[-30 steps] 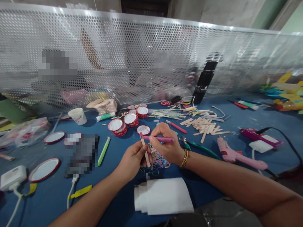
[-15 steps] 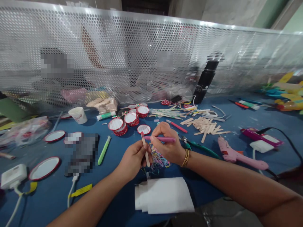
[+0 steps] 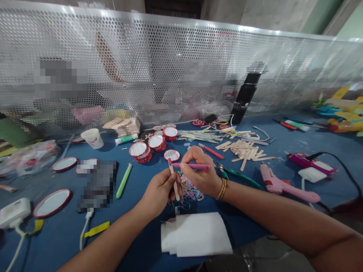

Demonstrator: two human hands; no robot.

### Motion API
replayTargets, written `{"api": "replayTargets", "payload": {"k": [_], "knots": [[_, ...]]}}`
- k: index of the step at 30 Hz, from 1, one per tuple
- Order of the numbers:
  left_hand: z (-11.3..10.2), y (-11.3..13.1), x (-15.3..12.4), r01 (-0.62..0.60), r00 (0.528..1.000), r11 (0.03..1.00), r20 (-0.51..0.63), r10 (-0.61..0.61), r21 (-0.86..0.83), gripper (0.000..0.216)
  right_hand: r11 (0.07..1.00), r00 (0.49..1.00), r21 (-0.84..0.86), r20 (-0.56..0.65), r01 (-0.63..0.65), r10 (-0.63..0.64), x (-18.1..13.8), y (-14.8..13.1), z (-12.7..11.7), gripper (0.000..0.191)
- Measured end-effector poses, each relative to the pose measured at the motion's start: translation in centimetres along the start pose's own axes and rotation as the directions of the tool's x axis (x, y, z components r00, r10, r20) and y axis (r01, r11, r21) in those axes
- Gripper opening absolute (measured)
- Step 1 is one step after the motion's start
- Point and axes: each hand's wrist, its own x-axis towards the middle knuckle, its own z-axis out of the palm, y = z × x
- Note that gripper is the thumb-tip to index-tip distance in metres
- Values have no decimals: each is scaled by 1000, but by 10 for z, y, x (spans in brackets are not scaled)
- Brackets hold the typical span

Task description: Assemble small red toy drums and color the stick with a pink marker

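Note:
Between the thumb and fingers of my left hand (image 3: pixel 160 189) stands a wooden craft stick (image 3: pixel 175 185), tilted a little, its top end coloured red. My right hand (image 3: pixel 197 172) pinches a pink marker (image 3: pixel 195 166) like a pen, its tip at the coloured end of the stick. A heap of multicoloured strings (image 3: pixel 191 189) lies on the blue table under my hands. Just beyond my fingers is a small round red-rimmed white disc (image 3: pixel 171 155). Closest to my body, a folded white cloth or paper (image 3: pixel 201 234) lies flat.
Loose craft sticks (image 3: pixel 246 151) and a pink glue gun (image 3: pixel 283 183) lie to the right, beside green-handled pliers (image 3: pixel 244 175). Small red drums (image 3: pixel 140 150) stand ahead. Leftward are a green marker (image 3: pixel 124 181), a blurred-out phone (image 3: pixel 99 185) and a paper cup (image 3: pixel 92 138). A perforated metal screen (image 3: pixel 170 49) closes the back.
The view has shifted very slightly. Both hands keep the same hold, and the marker tip stays at the red end of the stick.

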Motion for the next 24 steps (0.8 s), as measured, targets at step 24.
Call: {"api": "replayTargets", "payload": {"k": [24], "knots": [[2, 0, 0, -4, 1000, 1000, -1, 4, 27, 46, 1000, 1000, 25, 19, -7, 6, 1, -1, -1, 17]]}}
